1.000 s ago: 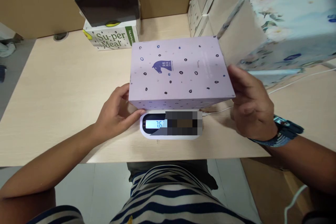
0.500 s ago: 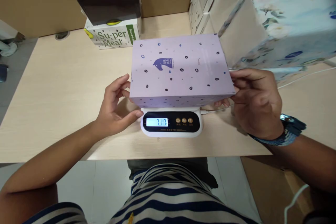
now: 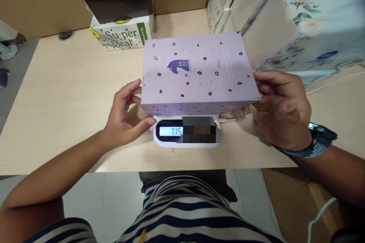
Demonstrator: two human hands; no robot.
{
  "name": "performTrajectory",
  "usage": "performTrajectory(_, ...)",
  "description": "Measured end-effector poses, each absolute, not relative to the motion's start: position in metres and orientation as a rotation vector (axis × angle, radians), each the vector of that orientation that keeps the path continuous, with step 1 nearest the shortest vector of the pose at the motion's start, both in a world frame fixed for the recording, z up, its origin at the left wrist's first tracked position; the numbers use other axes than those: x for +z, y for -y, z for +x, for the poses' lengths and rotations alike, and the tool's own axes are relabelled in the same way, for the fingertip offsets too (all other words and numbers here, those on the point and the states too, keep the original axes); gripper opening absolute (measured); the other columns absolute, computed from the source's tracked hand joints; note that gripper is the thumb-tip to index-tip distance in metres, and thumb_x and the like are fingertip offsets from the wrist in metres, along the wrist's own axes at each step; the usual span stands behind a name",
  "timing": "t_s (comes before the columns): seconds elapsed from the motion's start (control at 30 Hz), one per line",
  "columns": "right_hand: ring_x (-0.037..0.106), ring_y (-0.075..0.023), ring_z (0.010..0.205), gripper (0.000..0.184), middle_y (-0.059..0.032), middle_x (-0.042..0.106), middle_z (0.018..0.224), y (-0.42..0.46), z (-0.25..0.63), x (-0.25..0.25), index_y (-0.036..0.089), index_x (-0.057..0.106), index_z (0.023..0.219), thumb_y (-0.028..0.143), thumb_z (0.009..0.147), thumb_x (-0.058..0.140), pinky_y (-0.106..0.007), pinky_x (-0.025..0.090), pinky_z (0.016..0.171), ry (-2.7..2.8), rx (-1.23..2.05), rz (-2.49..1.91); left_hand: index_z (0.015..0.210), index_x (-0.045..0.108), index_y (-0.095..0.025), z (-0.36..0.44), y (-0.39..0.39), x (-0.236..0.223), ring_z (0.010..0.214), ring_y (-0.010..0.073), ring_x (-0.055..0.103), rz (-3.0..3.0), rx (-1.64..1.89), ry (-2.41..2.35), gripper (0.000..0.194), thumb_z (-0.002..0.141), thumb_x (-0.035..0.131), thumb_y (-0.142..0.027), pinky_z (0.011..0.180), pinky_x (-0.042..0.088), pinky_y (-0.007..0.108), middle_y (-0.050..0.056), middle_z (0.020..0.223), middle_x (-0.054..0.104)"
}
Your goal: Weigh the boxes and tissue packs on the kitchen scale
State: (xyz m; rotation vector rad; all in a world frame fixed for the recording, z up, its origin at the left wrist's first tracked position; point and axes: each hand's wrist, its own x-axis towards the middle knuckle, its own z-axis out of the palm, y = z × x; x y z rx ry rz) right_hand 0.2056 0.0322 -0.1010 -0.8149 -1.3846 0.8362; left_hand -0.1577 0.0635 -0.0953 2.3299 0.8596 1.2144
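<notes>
A lilac box [image 3: 196,72] with small dark ovals and a blue horse-head print sits over a white electronic scale [image 3: 171,144], hiding its platform. The scale's lit display [image 3: 171,131] reads about 7.05, and a pixelated patch covers its buttons. My right hand [image 3: 281,106] grips the box's right end, with fingertips showing beneath the front edge. At the box's left side is my left hand [image 3: 122,115], its thumb stretched to the scale's left corner and its fingers curved apart beside the box. Some left fingertips are hidden, so firm contact cannot be told.
A black carton [image 3: 122,2] rests on a white Su-per Meal box [image 3: 122,36] at the back. Floral tissue packs [image 3: 310,26] and pale boxes [image 3: 218,11] stand at the right. A white cable [image 3: 242,117] leaves the scale. The table's front edge [image 3: 176,169] lies near my body.
The display went from about 7.17 to 7.05. The box's right end and my right hand shifted slightly right; my left hand stays almost still.
</notes>
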Motion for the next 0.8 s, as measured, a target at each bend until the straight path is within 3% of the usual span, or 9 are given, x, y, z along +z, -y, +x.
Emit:
performTrajectory(0.33,0.072,-0.0168,0.065,0.049,-0.0108,0.082,0.125,-0.032,0.205,-0.099,0.032,0.078,0.136,0.067,0.104,0.063,-0.032,0.052,0.049,1.395,0.816,-0.853,0.164,0.041,-0.040,-0.158,-0.062,-0.094,0.122,0.0272,0.072,2.360,1.196,-0.911,0.075,0.101,0.074,-0.065,0.093,0.074,0.045,0.012,0.149,0.065)
performTrajectory(0.47,0.073,-0.0164,0.065,0.047,-0.0100,0.083,0.124,-0.033,0.206,-0.099,0.032,0.080,0.136,0.065,0.106,0.063,-0.031,0.054,0.048,1.396,0.789,-0.831,0.170,0.040,-0.038,-0.158,-0.069,-0.094,0.113,0.0223,0.072,2.383,1.230,-0.793,0.079,0.103,0.076,-0.057,0.088,0.073,0.037,0.011,0.145,0.066)
performTrajectory(0.57,0.073,-0.0171,0.062,0.051,-0.0100,0.084,0.122,-0.035,0.208,-0.100,0.032,0.080,0.138,0.067,0.104,0.067,-0.032,0.054,0.045,1.414,0.770,-0.797,0.175,0.038,-0.028,-0.158,-0.079,-0.096,0.100,0.0152,0.069,2.446,1.318,-0.529,0.085,0.103,0.076,-0.054,0.080,0.070,0.026,0.011,0.142,0.065)
performTrajectory(0.67,0.075,-0.0183,0.063,0.050,-0.0099,0.083,0.124,-0.036,0.210,-0.102,0.033,0.080,0.140,0.065,0.104,0.068,-0.033,0.054,0.044,1.427,0.775,-0.783,0.175,0.037,-0.019,-0.159,-0.084,-0.097,0.096,0.0106,0.067,2.468,1.338,-0.401,0.080,0.107,0.070,-0.045,0.082,0.067,0.020,0.011,0.142,0.065)
performTrajectory(0.8,0.078,-0.0186,0.070,0.045,-0.0074,0.083,0.125,-0.035,0.208,-0.104,0.037,0.079,0.142,0.061,0.107,0.067,-0.031,0.053,0.044,1.453,0.743,-0.763,0.175,0.037,-0.017,-0.162,-0.085,-0.098,0.104,0.0130,0.070,2.435,1.327,-0.438,0.073,0.113,0.061,-0.048,0.081,0.066,0.020,0.013,0.142,0.065)
